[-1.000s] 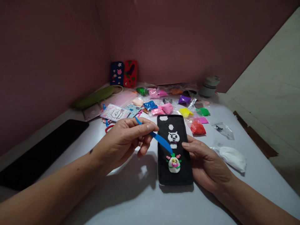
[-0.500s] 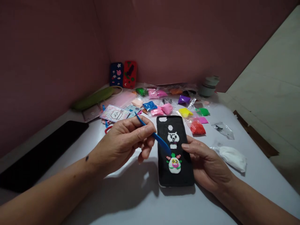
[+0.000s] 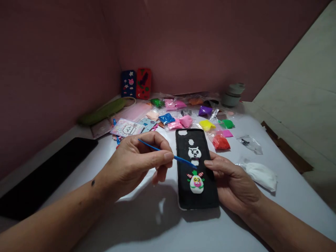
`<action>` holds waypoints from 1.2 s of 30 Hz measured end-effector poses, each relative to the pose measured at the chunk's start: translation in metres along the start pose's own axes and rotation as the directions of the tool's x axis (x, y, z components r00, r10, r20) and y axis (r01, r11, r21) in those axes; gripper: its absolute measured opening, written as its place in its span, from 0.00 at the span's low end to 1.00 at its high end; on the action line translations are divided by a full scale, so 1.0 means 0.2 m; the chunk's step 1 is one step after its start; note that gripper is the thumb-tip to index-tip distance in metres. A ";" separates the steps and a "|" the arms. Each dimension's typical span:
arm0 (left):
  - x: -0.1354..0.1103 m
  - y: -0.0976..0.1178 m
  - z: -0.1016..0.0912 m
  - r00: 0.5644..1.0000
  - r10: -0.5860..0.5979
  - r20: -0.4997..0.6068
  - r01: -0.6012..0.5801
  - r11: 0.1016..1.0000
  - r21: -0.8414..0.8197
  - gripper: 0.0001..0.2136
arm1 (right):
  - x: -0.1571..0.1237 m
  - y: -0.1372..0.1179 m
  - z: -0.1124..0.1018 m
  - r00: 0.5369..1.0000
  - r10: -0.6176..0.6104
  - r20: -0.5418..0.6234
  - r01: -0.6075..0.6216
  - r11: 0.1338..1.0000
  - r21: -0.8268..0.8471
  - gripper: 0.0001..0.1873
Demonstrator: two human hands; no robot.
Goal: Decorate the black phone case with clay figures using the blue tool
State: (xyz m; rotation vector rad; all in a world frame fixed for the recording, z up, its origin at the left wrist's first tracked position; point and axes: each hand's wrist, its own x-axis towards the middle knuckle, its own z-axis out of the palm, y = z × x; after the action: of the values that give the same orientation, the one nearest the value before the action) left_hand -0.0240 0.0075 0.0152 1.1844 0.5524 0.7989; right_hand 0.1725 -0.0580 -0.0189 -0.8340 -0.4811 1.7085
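Observation:
A black phone case [image 3: 185, 182] lies on the white table [image 3: 147, 224] in front of me. It bears two small clay figures: a white cat face [image 3: 194, 153] and, lower down, a white creature with striped ears and a pink mouth [image 3: 196, 183]. My left hand [image 3: 136, 162] pinches a thin blue modelling tool [image 3: 162, 153]. Its tip rests near a small white clay piece just below the cat face. My right hand [image 3: 232, 183] grips the case's right edge with the thumb on top.
Several packets of coloured clay [image 3: 194, 120] are strewn behind the case. Two decorated cases, blue [image 3: 128, 84] and red [image 3: 143, 83], lean on the back wall. A white clay bag [image 3: 261, 175] lies at the right, a black slab [image 3: 44, 175] at the left, a grey jar [image 3: 232, 95] behind.
My left hand has turned the blue tool edge-on and lifted its tip from the lower figure's green top up towards the cat face. The right hand stays on the case.

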 end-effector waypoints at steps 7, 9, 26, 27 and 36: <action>0.00 -0.02 -0.02 1.000 -0.001 0.007 0.001 1.000 0.018 0.03 | -0.01 0.00 -0.01 0.999 0.034 0.019 -0.035 0.999 0.026 0.20; 0.01 -0.03 -0.02 1.000 -0.006 0.014 0.005 1.000 0.026 0.03 | -0.01 0.00 -0.01 0.999 0.035 0.020 -0.035 0.999 0.032 0.18; 0.01 -0.02 -0.02 0.999 -0.019 0.028 0.020 0.999 -0.027 0.02 | -0.01 0.00 -0.01 0.999 0.046 -0.001 -0.046 0.998 0.044 0.17; 0.01 -0.02 -0.02 0.999 -0.018 0.038 0.019 0.999 -0.030 0.02 | -0.01 0.00 -0.01 0.999 0.043 -0.001 -0.043 0.998 0.039 0.17; 0.01 -0.01 -0.04 0.996 0.088 0.000 -0.088 0.996 0.032 0.10 | 0.00 0.00 0.00 0.999 0.037 -0.010 -0.036 0.998 0.042 0.17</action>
State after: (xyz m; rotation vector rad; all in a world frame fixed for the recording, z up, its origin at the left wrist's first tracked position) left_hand -0.0271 0.0137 0.0113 1.2447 0.5182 0.8684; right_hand 0.1727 -0.0587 -0.0200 -0.8261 -0.4243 1.7408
